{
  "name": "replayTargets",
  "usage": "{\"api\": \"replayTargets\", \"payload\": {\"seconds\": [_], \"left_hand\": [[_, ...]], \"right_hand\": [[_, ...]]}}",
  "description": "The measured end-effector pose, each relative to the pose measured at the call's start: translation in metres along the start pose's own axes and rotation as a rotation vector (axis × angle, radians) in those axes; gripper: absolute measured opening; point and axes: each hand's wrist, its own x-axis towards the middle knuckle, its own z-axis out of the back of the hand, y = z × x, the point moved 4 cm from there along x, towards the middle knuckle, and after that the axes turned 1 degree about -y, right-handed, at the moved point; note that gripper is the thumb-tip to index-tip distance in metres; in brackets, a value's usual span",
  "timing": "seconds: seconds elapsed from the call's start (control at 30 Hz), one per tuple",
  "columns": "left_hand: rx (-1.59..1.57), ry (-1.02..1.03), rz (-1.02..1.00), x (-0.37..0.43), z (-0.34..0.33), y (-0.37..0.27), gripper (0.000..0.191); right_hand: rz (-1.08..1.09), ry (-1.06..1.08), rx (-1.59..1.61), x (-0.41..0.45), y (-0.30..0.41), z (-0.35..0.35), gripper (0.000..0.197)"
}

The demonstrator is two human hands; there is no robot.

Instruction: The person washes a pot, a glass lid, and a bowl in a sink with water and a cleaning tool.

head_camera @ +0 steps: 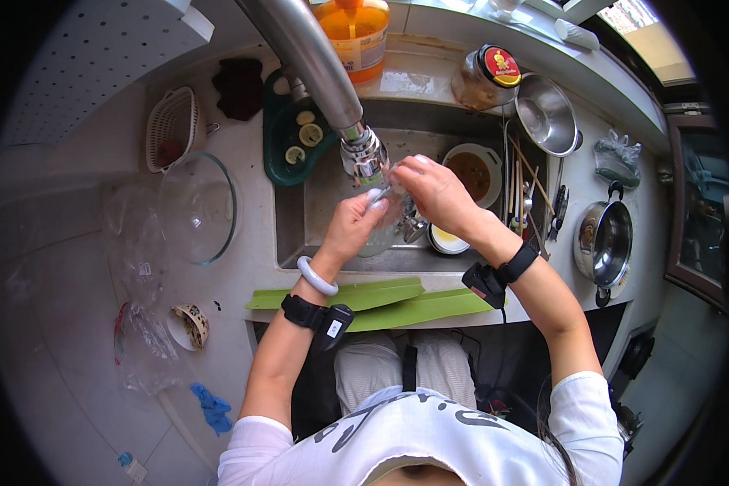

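Both my hands are over the stainless steel sink [322, 237], just below the faucet head [364, 155]. My left hand [353, 223] pinches a clear, thin item [392, 193], perhaps plastic; its exact kind cannot be made out. On its upper right side, the fingers of my right hand [435, 189] grip the same item. Beneath my hands, a clear rounded vessel [376, 244] is partly hidden in the sink. To its right sit small stacked dishes [449, 242] with yellow liquid in the top one. A white bowl [493, 164] of brown liquid stands behind my right hand.
Left of the sink are a green tray [276, 161] with lemon slices, a glass bowl [197, 209] and a white basket [173, 130]. Chopsticks and utensils [525, 188] line the right side, near a steel pot [604, 243]. Green strips [364, 297] cover the front edge.
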Motion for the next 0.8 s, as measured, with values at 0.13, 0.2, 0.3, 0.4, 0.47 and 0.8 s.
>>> {"api": "replayTargets", "payload": {"seconds": [0.13,0.2,0.3,0.4,0.47,0.8], "left_hand": [[-0.302,-0.121,0.038,-0.009,-0.008,-0.020,0.034],[-0.337,-0.142,0.049,-0.010,-0.010,-0.027,0.035],[-0.358,-0.177,0.078,-0.010,-0.009,-0.024,0.037],[-0.340,-0.211,0.022,-0.010,-0.012,-0.018,0.038],[-0.368,-0.270,-0.007,-0.015,-0.012,-0.015,0.037],[-0.347,-0.393,-0.066,-0.012,-0.004,-0.031,0.035]], "right_hand": [[-0.178,-0.319,0.155,0.001,-0.026,0.021,0.029],[-0.300,-0.419,0.150,-0.008,-0.038,0.025,0.023],[-0.298,-0.427,0.252,-0.004,-0.024,0.012,0.019],[-0.169,-0.267,0.369,0.008,0.023,-0.002,0.014],[-0.143,-0.231,0.392,0.013,0.025,0.000,0.015],[-0.180,-0.266,0.334,0.015,0.014,-0.008,0.015]]}}
